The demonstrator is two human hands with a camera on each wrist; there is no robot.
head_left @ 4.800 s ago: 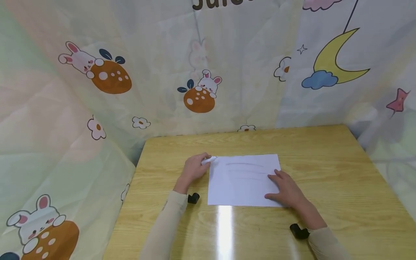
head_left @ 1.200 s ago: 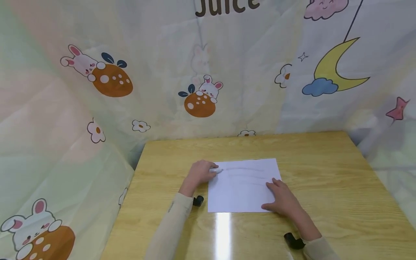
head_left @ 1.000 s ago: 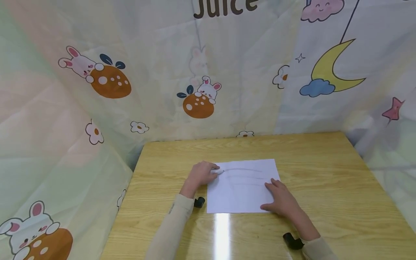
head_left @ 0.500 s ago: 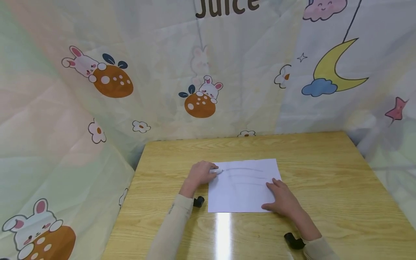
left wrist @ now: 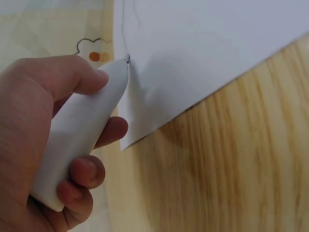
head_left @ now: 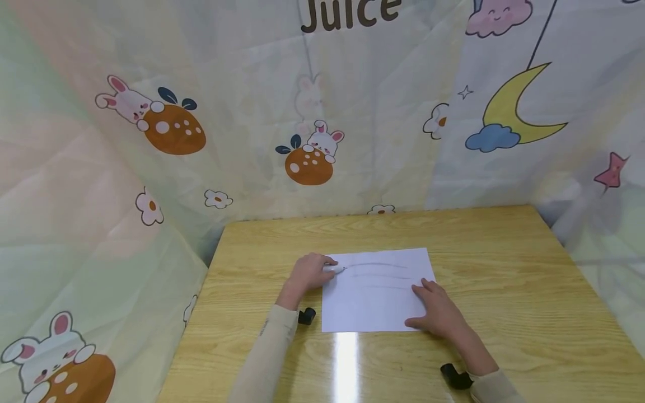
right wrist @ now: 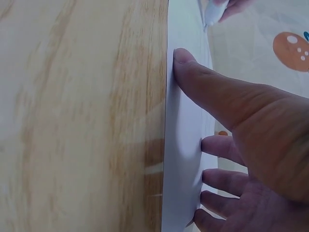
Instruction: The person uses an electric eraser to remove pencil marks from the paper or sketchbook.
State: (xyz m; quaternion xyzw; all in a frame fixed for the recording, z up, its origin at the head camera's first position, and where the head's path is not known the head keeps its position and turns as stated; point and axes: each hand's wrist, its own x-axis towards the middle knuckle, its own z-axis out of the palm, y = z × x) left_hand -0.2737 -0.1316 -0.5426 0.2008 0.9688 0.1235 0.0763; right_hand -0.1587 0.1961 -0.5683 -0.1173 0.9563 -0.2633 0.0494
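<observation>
1. Firstly, the left hand (head_left: 307,273) is curled round one white pen (left wrist: 82,130): thumb on top, the other fingers wrapped beneath the barrel, a firm closed grip.
2. The pen's tip touches the sheet of paper (head_left: 375,294) near its far left corner, at the left end of the topmost drawn line.
3. The right hand (head_left: 438,313) lies flat on the paper's near right corner, fingers straight and slightly spread, thumb stretched along the near edge; it presses the sheet and grasps nothing.
4. One sheet lies flat on the wooden table (head_left: 504,268), about the middle of it, with the two hands at opposite corners of the sheet.
5. Three faint grey lines run across the sheet's far half, one below another.
6. In the left wrist view the corner of the sheet close to the pen's tip looks slightly raised off the wood and casts a shadow there.
7. Two pale sleeves reach to the wrists, and a small black device (head_left: 305,316) sits at each wrist.
8. One cloth backdrop (head_left: 201,140), printed with rabbits, a moon, a star and the word "Juice", stands behind and beside the table.
</observation>
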